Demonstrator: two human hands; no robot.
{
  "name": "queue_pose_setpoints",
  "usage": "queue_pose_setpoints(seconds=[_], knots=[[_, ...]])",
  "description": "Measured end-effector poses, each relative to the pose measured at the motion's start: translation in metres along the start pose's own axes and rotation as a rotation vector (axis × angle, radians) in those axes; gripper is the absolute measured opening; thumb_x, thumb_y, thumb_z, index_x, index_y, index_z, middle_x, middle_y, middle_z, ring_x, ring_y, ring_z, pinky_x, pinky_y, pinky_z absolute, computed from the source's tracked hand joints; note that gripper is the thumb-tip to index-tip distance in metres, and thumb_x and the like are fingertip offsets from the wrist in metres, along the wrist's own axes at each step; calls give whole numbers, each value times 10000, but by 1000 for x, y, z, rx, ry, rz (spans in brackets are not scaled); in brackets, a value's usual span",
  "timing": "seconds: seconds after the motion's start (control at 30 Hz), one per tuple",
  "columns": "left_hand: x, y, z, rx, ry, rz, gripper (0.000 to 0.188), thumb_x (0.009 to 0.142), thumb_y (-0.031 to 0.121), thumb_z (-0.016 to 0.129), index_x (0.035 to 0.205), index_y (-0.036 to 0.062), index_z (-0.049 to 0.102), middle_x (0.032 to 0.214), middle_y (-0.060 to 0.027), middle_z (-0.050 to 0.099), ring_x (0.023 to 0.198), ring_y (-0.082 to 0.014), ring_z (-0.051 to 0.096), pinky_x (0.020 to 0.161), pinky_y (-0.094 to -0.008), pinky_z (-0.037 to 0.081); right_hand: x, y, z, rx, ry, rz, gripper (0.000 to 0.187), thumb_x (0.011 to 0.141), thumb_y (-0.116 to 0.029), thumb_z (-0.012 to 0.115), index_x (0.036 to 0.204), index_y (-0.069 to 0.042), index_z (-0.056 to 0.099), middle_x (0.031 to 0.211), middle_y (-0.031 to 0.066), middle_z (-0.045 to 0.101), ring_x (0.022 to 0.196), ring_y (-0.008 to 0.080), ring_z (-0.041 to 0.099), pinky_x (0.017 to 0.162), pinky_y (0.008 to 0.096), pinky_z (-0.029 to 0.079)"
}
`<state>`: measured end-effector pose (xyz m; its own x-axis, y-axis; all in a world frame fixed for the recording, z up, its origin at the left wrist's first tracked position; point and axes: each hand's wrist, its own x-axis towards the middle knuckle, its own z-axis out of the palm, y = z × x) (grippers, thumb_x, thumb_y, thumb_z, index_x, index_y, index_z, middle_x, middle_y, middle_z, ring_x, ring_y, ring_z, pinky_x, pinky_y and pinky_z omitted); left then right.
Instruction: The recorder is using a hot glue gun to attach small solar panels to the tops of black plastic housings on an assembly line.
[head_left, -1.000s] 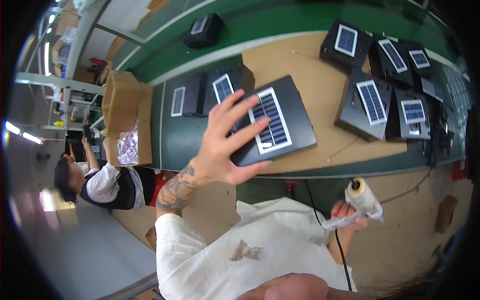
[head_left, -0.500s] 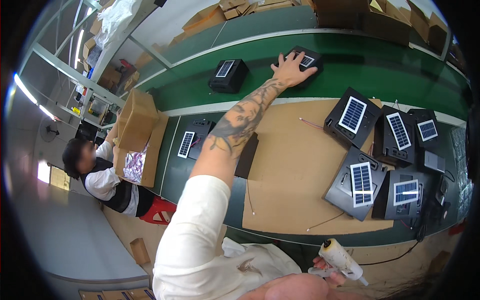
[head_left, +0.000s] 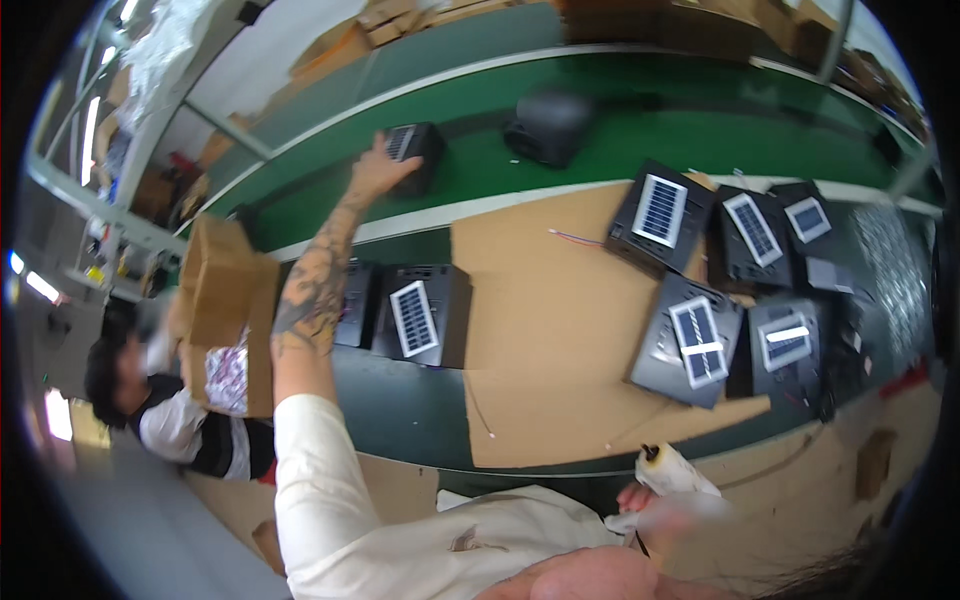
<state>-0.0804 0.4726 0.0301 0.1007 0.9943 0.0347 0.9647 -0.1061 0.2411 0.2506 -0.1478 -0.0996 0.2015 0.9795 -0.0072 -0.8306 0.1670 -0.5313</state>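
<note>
My left arm stretches far forward and my left hand [head_left: 375, 170] rests on a black box with a small solar panel [head_left: 413, 148] lying on the green conveyor belt [head_left: 620, 110]. Whether the fingers grip it or only touch it is unclear. A second black box [head_left: 548, 127] sits further right on the belt. Low at the table's near edge, my right hand [head_left: 650, 505] holds a white tool wrapped in tape [head_left: 672, 470].
A brown cardboard sheet [head_left: 550, 320] covers the table, with several black solar-panel boxes on its right [head_left: 690, 340] and two on the left [head_left: 420, 315]. A person in a black-and-white top [head_left: 170, 420] sits at the left beside a cardboard carton [head_left: 225, 300].
My left hand carried a black solar-panel box from the table up onto the green belt, and the box has shifted left along it. My right hand stayed low with the white tool.
</note>
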Motion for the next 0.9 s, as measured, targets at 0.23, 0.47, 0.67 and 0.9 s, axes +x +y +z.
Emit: queue_pose_setpoints(seconds=[0.23, 0.47, 0.67, 0.9], knots=[[-144, 76, -87, -173, 197, 510, 917, 734, 341, 754, 1477, 13, 328, 1364, -251, 497, 1263, -356, 479, 1091, -404, 349, -7, 5, 31, 111, -103, -118, 349, 680, -233, 648, 837, 79, 668, 804, 255, 681, 748, 381, 685, 754, 544, 542], [-335, 113, -121, -60, 7, 878, 944, 650, 350, 795, 1455, 73, 389, 1430, -288, 359, 1259, -462, 393, 1066, -517, 327, -26, -1, 38, 126, -177, -107, 367, 705, -243, 640, 896, 67, 687, 825, 241, 685, 782, 375, 685, 784, 526, 533], [-409, 115, -43, -152, -90, 713, 937, 661, 388, 798, 1447, 75, 394, 1418, -296, 334, 1203, -457, 395, 998, -530, 347, -33, -1, 16, 75, -232, -117, 348, 732, -248, 619, 898, 49, 692, 834, 235, 690, 773, 353, 686, 730, 512, 545], [-423, 111, -8, -133, -61, 566, 935, 724, 326, 780, 1487, 65, 308, 1512, -278, 230, 1278, -459, 348, 1041, -539, 328, -28, 5, 25, -17, -179, -48, 308, 703, -319, 611, 784, -23, 608, 690, 146, 604, 653, 334, 607, 574, 399, 523]])
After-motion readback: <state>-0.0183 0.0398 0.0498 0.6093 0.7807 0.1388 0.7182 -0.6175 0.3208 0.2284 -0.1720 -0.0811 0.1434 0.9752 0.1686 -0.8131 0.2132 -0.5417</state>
